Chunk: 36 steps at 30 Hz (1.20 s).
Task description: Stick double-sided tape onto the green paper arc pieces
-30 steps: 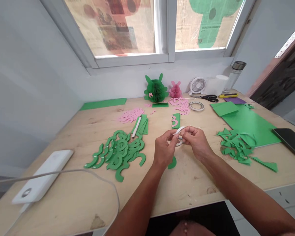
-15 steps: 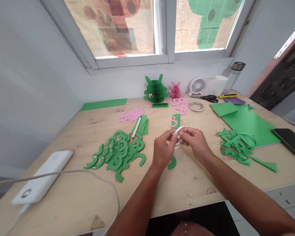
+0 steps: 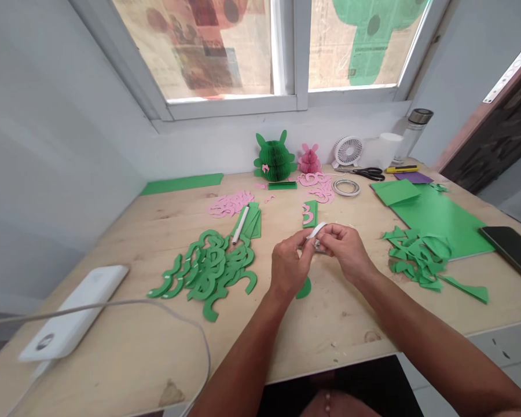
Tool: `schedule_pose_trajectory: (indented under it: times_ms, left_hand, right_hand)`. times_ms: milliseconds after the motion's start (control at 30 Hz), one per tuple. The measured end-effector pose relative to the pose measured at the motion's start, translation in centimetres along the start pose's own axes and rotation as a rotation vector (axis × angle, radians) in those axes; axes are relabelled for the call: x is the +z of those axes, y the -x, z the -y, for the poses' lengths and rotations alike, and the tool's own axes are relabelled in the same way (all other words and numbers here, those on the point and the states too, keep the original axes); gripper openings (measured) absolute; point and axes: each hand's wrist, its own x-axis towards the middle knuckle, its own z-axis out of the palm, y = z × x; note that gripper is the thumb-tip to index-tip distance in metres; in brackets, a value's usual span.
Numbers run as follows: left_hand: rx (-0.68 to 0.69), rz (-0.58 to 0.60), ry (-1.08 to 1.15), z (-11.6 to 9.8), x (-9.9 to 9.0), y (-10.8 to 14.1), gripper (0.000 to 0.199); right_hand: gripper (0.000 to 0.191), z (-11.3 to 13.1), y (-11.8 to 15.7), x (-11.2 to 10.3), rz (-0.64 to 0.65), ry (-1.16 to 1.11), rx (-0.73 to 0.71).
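Between my hands, just above the table's middle, is a roll of white tape (image 3: 317, 229), partly covered by fingers. My left hand (image 3: 290, 262) is closed around its left side, thumb and fingers pressed together. On the other side my right hand (image 3: 344, 249) pinches it with thumb and forefinger; whether a loose end is between the fingertips I cannot tell. Under my left hand a curved green paper piece (image 3: 304, 288) pokes out. Just beyond the roll lies a green card rectangle (image 3: 315, 211) with a pink curved cut-out (image 3: 307, 214) at its left edge.
Left lies a heap of green curved cut-outs (image 3: 212, 263), with a white pen (image 3: 241, 225) behind it. Green scraps (image 3: 417, 260) and green sheets (image 3: 443, 217) are right. At the back stand green (image 3: 274, 159) and pink (image 3: 309, 159) paper figures, a fan (image 3: 348, 152) and scissors (image 3: 369, 173).
The tape roll has turned slightly between my fingers, and its lower part now shows differently. Both hands stay in nearly the same place.
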Motion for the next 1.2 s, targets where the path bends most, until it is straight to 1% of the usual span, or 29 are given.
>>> schedule_pose_trajectory:
  times_ms: [133,200,467,700,800,1000,1200]
  left_hand:
    - [-0.085,0.046,0.240,0.39,0.12,-0.18,0.026]
    - [-0.103,0.061,0.282,0.57,0.17,-0.21,0.027]
    - [-0.073,0.033,0.169,0.11,-0.12,-0.17,0.026]
    - [0.005,0.008,-0.077,0.17,-0.08,-0.06,0.027]
    - [0.019,0.012,-0.136,0.34,0.08,0.01,0.027]
    - [0.028,0.010,-0.119,0.32,0.06,0.02,0.028]
    - [0.006,0.021,-0.044,0.25,-0.06,-0.01,0.028]
  right_hand:
    - [0.013,0.10,0.09,0.05,0.003,-0.002,-0.001]
    - [0.014,0.00,0.08,-0.01,0.011,-0.004,-0.002]
    - [0.022,-0.52,-0.06,-0.27,0.048,-0.031,-0.008]
    - [0.025,-0.48,-0.15,-0.29,0.032,-0.031,0.004]
    - [0.024,-0.35,-0.13,-0.27,0.026,-0.037,0.018]
    - [0.022,-0.46,-0.18,-0.30,0.038,-0.053,0.022]
    - [0.021,-0.61,-0.22,-0.31,0.052,-0.057,0.004]
